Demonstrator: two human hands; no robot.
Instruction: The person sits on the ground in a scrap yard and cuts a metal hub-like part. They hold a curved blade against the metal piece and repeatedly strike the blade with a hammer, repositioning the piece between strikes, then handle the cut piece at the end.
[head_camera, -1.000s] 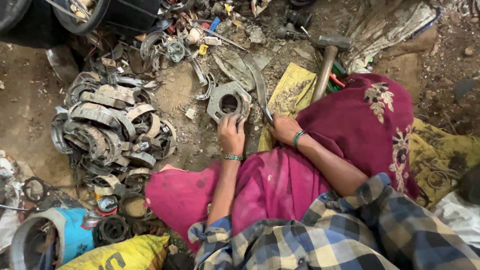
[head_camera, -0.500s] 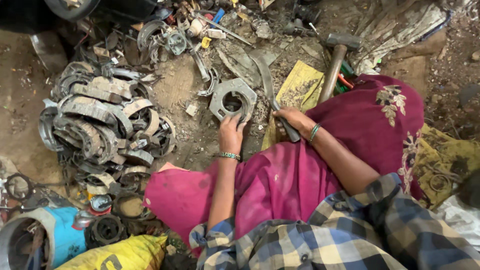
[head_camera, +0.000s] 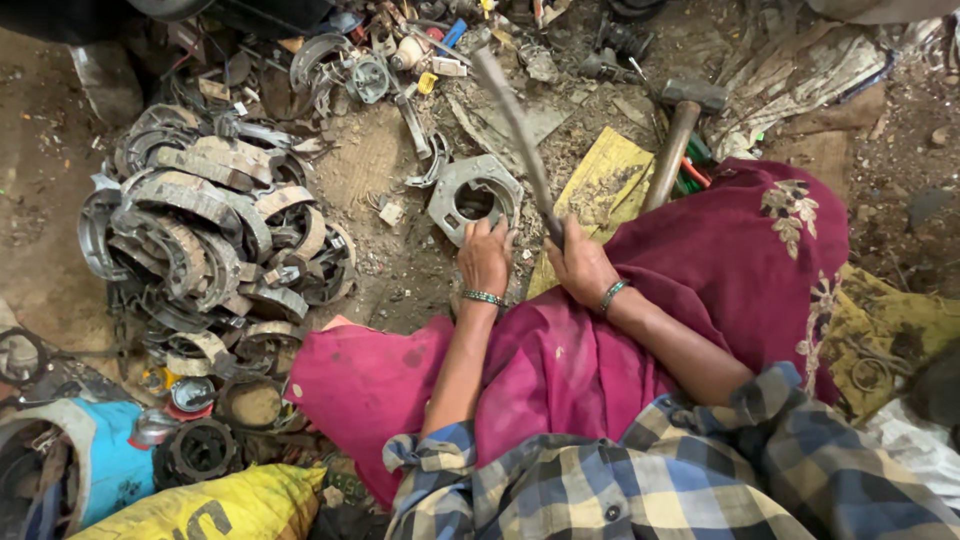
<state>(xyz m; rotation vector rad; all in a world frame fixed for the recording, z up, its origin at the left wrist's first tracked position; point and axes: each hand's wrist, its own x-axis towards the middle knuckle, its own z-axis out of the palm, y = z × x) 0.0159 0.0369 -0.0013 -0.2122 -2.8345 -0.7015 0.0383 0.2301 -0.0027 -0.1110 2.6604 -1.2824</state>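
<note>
the person wears a checked shirt in blue, cream and dark grey, with a small dark button on the front; its sleeves are rolled up past the elbows, the cuff of one bunched in a soft fold; the forearms are bare below them; over the lap and knees lies a magenta garment, creased and dusty, with a few dark stains; near its far edge runs pale floral embroidery, one motif large, others trailing down the hem; the left hand has a beaded bangle in green and silver at the wrist; the right hand has a green bangle at its wrist
</note>
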